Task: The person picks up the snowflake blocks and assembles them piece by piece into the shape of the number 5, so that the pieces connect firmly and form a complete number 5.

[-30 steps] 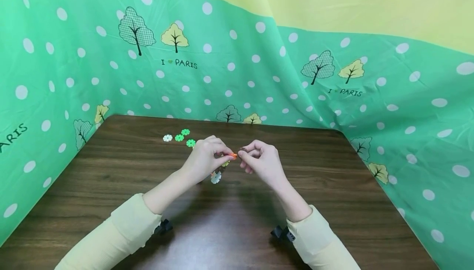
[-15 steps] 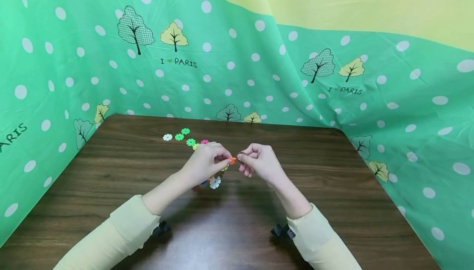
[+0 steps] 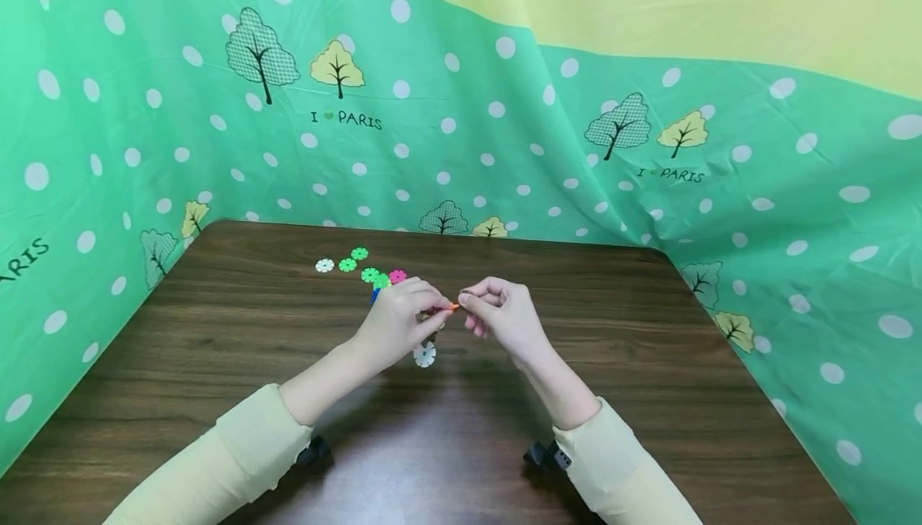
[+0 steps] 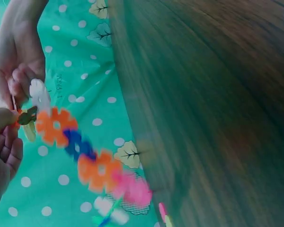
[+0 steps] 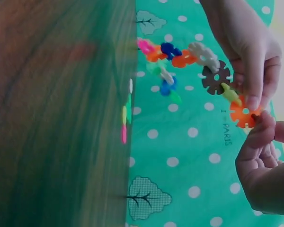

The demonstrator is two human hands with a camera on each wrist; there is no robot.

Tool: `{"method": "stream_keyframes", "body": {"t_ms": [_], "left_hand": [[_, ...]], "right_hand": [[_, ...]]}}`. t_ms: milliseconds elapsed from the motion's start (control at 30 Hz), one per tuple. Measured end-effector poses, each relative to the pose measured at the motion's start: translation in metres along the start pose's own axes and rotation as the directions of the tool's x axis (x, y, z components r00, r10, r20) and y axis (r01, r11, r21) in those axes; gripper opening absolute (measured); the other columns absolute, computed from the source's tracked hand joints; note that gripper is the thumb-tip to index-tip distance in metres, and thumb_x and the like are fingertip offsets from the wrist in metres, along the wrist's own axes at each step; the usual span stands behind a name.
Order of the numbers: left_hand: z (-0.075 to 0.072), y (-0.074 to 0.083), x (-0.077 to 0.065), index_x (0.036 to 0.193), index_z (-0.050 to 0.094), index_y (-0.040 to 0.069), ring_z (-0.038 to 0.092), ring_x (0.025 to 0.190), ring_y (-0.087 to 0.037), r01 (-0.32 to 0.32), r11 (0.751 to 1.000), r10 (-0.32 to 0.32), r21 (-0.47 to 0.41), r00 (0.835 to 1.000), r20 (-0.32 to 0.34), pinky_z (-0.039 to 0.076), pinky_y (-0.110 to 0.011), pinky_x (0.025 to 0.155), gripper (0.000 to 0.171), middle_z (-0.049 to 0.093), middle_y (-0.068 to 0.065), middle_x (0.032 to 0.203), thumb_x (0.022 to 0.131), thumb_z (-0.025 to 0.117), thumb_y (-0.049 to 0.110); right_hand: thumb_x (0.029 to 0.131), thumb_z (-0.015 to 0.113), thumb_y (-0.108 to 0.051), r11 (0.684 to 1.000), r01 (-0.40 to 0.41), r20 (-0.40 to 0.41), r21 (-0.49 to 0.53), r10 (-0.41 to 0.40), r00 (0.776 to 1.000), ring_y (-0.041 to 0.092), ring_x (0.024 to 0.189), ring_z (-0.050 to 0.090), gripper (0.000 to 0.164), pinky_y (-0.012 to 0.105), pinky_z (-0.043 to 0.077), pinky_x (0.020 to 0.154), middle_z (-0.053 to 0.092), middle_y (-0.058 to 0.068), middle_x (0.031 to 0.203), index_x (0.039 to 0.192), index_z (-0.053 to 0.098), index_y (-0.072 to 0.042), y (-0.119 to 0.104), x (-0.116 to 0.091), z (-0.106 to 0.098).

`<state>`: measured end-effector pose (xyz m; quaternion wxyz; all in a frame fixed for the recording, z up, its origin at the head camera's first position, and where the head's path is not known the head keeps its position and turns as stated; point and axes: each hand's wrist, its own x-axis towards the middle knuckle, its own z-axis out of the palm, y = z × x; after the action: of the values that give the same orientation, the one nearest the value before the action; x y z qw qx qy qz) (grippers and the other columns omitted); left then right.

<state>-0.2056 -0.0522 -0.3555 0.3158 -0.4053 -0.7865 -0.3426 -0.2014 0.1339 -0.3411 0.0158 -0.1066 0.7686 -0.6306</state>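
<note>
My left hand [image 3: 399, 317] pinches an orange snowflake disc [image 5: 244, 112], a notched plastic building piece, at the end of a linked chain. From it the chain hangs in the air: a yellow disc [image 5: 230, 93], a brown disc [image 5: 217, 77], a white disc [image 3: 425, 354], then orange, blue and pink ones, with a green, white and blue part at the far end. My right hand [image 3: 507, 317] pinches a small dark brown piece [image 5: 256, 116], mostly hidden by the fingers, right at the orange disc's edge. In the head view the left hand covers much of the chain.
Loose discs lie toward the back of the brown wooden table [image 3: 612, 333]: a white disc [image 3: 325, 266], several green discs [image 3: 348, 265] and a pink disc [image 3: 398, 277]. A green dotted cloth [image 3: 446, 141] hangs behind the table and at its sides.
The orange disc has turned between the left fingers and now shows more edge-on. My right fingertips have come nearer to it. The hanging chain has swung slightly.
</note>
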Motion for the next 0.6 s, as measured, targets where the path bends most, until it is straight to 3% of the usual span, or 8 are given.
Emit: {"method": "stream_keyframes", "body": {"t_ms": [133, 267, 333, 433, 533, 600], "left_hand": [[-0.003, 0.001, 0.005, 0.082, 0.075, 0.007, 0.060, 0.070, -0.008, 0.120, 0.991, -0.120, -0.064, 0.993, -0.007, 0.049, -0.016, 0.059, 0.011, 0.070, -0.001, 0.077, 0.076, 0.079, 0.015], [-0.009, -0.002, 0.008, 0.084, 0.075, 0.009, 0.054, 0.063, -0.007, 0.260, 0.951, -0.264, -0.165, 0.965, 0.001, 0.046, -0.019, 0.054, 0.011, 0.069, 0.002, 0.076, 0.080, 0.076, 0.019], [-0.013, -0.005, 0.008, 0.086, 0.075, 0.011, 0.051, 0.060, -0.009, 0.348, 0.911, -0.353, -0.220, 0.936, 0.020, 0.043, -0.021, 0.051, 0.009, 0.068, 0.003, 0.076, 0.082, 0.074, 0.018], [-0.017, -0.007, 0.007, 0.089, 0.075, 0.012, 0.052, 0.060, -0.013, 0.476, 0.828, -0.473, -0.295, 0.877, 0.088, 0.043, -0.023, 0.051, 0.009, 0.069, 0.004, 0.078, 0.083, 0.073, 0.018], [-0.020, -0.008, 0.006, 0.090, 0.075, 0.012, 0.057, 0.063, -0.018, 0.566, 0.742, -0.543, -0.359, 0.822, 0.173, 0.046, -0.024, 0.053, 0.012, 0.071, 0.002, 0.079, 0.083, 0.074, 0.021], [-0.020, -0.008, 0.006, 0.089, 0.074, 0.011, 0.061, 0.066, -0.021, 0.602, 0.696, -0.567, -0.391, 0.795, 0.215, 0.049, -0.026, 0.056, 0.014, 0.072, -0.001, 0.080, 0.082, 0.075, 0.023]], "right_hand": [[0.090, 0.066, -0.019, 0.973, 0.141, -0.018, -0.182, -0.147, 0.989, 0.011, 0.053, 0.052, 0.020, 0.021, 0.042, 0.048, 0.058, 0.003, 0.059, 0.095, 0.071, 0.000, -0.007, 0.010, -0.004], [0.091, 0.064, -0.019, 0.922, 0.247, 0.045, -0.297, -0.245, 0.969, 0.015, 0.055, 0.049, 0.018, 0.023, 0.039, 0.049, 0.057, 0.007, 0.060, 0.095, 0.073, -0.004, -0.015, 0.018, -0.009], [0.092, 0.063, -0.018, 0.913, 0.268, 0.092, -0.308, -0.251, 0.964, 0.015, 0.055, 0.047, 0.017, 0.023, 0.037, 0.049, 0.055, 0.007, 0.061, 0.095, 0.073, -0.004, -0.018, 0.021, -0.011], [0.092, 0.062, -0.014, 0.914, 0.280, 0.159, -0.293, -0.243, 0.957, 0.013, 0.054, 0.041, 0.015, 0.023, 0.033, 0.049, 0.051, 0.007, 0.061, 0.095, 0.073, -0.003, -0.023, 0.022, -0.012], [0.091, 0.063, -0.012, 0.917, 0.292, 0.208, -0.270, -0.241, 0.948, 0.013, 0.054, 0.040, 0.013, 0.023, 0.031, 0.048, 0.050, 0.005, 0.061, 0.094, 0.071, -0.003, -0.028, 0.021, -0.010], [0.090, 0.065, -0.013, 0.924, 0.295, 0.230, -0.244, -0.241, 0.943, 0.013, 0.055, 0.042, 0.010, 0.023, 0.033, 0.048, 0.051, 0.003, 0.062, 0.093, 0.070, -0.004, -0.028, 0.022, -0.009]]}}
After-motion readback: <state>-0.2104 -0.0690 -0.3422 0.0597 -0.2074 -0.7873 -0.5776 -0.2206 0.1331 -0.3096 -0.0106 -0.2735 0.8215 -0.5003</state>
